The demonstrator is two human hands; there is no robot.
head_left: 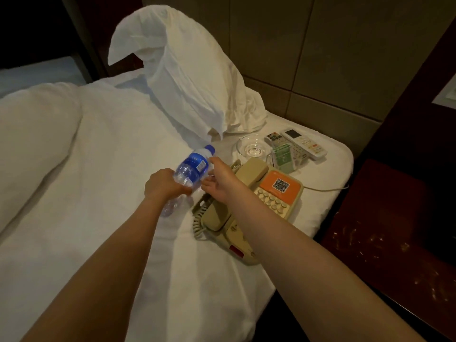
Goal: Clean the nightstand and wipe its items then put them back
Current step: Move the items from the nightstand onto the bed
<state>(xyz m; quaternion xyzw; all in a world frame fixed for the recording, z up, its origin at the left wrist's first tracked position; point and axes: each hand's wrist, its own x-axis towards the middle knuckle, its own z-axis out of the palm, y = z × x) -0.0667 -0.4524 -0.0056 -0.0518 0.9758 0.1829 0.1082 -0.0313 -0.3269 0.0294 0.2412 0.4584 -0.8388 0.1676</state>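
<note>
A clear plastic water bottle (192, 166) with a blue label and blue cap is held tilted over the white bed, my left hand (164, 185) closed around its lower half. My right hand (222, 180) hovers just right of the bottle, fingers spread and touching or nearly touching its label. A beige telephone (254, 201) with an orange panel lies on the bed beside my right arm. Behind it sit a glass ashtray (251, 148), two remote controls (304, 143) and a clear stand with a green card (283, 159). The dark wooden nightstand (394, 218) at the right shows pale smears.
A white pillow (187, 70) leans upright against the padded headboard wall. A folded white duvet (37, 134) covers the bed's left side. The phone's cord (325, 188) runs right toward the nightstand. A dark gap separates bed and nightstand.
</note>
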